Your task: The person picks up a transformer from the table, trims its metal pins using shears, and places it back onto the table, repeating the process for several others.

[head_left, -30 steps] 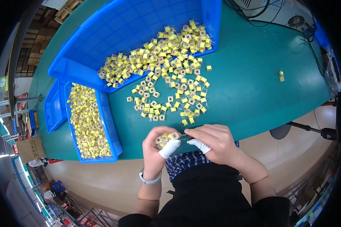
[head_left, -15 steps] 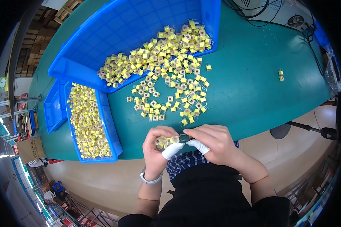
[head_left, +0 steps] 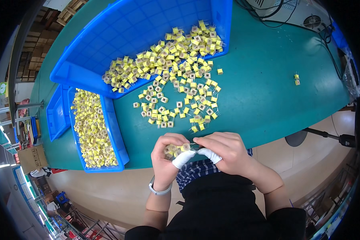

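Observation:
My left hand (head_left: 163,161), its thumb wrapped in white, is closed around several small yellow-taped coils (head_left: 173,150) with thin wire pins. One coil at its fingertips points its pins at my right hand (head_left: 229,153). That hand is closed in a pinch, thumb also wrapped in white, close by those pins; something small and dark shows at its fingertips, too small to make out. Both hands are just over the near table edge. Beyond them, loose yellow coils (head_left: 179,104) lie scattered on the green table (head_left: 260,92).
A large blue bin (head_left: 128,30) lies tipped on its side, coils spilling out. To the left stands a smaller blue box (head_left: 115,138) full of coils, beside another blue tray (head_left: 58,116). Two coils (head_left: 297,79) lie far right, below a cabled machine (head_left: 304,16).
Both hands stay in nearly the same place. The coil at the left fingertips has shifted slightly, and the left thumb has moved a little to the right.

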`<state>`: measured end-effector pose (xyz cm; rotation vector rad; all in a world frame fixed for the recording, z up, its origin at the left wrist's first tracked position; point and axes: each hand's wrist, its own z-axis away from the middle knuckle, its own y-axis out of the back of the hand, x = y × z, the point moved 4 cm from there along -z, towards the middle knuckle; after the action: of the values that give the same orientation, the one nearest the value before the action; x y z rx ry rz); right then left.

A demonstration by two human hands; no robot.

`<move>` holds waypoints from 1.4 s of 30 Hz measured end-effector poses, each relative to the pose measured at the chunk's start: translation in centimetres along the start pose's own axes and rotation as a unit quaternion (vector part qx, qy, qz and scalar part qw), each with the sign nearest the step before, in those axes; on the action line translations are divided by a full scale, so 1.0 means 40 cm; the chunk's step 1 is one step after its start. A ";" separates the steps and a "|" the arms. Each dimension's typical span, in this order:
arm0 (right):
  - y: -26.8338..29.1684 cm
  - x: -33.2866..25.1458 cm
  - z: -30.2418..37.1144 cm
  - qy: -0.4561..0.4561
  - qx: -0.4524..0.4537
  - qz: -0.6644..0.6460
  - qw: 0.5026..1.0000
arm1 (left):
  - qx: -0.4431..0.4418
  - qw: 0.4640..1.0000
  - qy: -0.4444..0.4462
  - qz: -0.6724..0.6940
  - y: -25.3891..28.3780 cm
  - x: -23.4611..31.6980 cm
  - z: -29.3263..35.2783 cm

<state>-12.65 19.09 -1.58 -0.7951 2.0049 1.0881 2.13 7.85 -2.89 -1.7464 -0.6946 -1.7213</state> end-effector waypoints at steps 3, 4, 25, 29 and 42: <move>0.001 0.000 -0.001 0.001 -0.001 -0.001 1.000 | 0.000 1.000 0.004 0.007 -0.001 0.000 0.000; 0.001 0.000 -0.001 0.000 -0.001 -0.001 1.000 | 0.002 1.000 0.009 0.011 -0.001 -0.001 0.001; 0.005 0.000 -0.007 0.024 0.005 -0.002 1.000 | -0.030 0.984 0.126 0.125 0.006 -0.026 0.014; 0.005 0.003 -0.003 0.027 0.001 0.007 1.000 | -0.031 0.984 0.129 0.117 0.002 -0.025 0.011; 0.010 -0.001 -0.006 0.014 0.000 0.019 1.000 | -0.048 0.979 0.140 0.137 0.008 -0.024 0.011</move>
<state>-13.01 19.06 -1.26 -0.7777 2.0510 1.1045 2.65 7.96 -3.86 -1.5353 -0.2381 -1.7791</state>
